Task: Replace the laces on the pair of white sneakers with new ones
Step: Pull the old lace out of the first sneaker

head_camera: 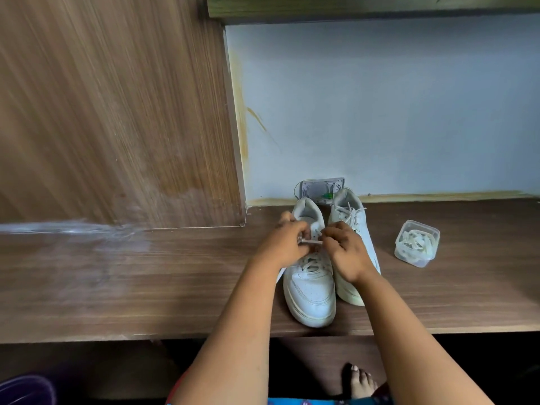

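**Both hands at the laces of the left-hand sneaker**

Two white sneakers stand side by side on a brown wooden desk [146, 287], toes toward the person and heels near the pale blue wall [380, 112]. The left hand [285, 244] and the right hand [344, 252] meet over the upper eyelets of the nearer sneaker [311, 290]. Each hand's fingers are curled in and pinch a stretch of the white lace [312, 242], which runs taut between them across the tongue. Lower down that shoe, the lace crosses through the eyelets.

The second sneaker [355, 226] sits just beside the first, on its right, touching or nearly touching it; its lace is tied in a bow near the top. The right wrist covers part of its side.

To the right, apart from the shoes, a small clear plastic box [417, 243] holds coiled pale laces. A wall socket [323, 190] sits behind the heels. A wooden panel [117, 112] rises at the left. A bare foot [361, 381] shows below the desk edge.
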Motion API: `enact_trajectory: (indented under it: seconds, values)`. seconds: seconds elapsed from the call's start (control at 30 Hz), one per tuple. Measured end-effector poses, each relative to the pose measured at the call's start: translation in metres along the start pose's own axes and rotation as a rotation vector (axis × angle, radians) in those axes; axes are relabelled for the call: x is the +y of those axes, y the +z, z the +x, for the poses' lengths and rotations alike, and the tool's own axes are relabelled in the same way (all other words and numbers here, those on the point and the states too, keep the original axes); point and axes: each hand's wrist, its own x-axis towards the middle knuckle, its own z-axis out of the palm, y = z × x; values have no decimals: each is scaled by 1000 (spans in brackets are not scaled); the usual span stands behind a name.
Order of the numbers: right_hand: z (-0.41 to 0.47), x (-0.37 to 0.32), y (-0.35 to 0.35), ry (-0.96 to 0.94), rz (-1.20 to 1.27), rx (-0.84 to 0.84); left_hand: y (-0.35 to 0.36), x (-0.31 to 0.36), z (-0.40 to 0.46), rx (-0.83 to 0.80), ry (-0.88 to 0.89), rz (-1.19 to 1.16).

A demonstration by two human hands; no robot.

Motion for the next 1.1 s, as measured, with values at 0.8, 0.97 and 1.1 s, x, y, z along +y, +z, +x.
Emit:
enact_trajectory:
  seconds: [0.8,0.97,1.1]
  values:
    - [-5,-7,9,423,570,218,-87,-9,-48,87,6,-1356]
    - [-5,-3,7,380,517,184,-50,-21,-33,196,-306,-510]
    - [-4,1,0,379,573,55,-3,-15,-18,83,-133,-256]
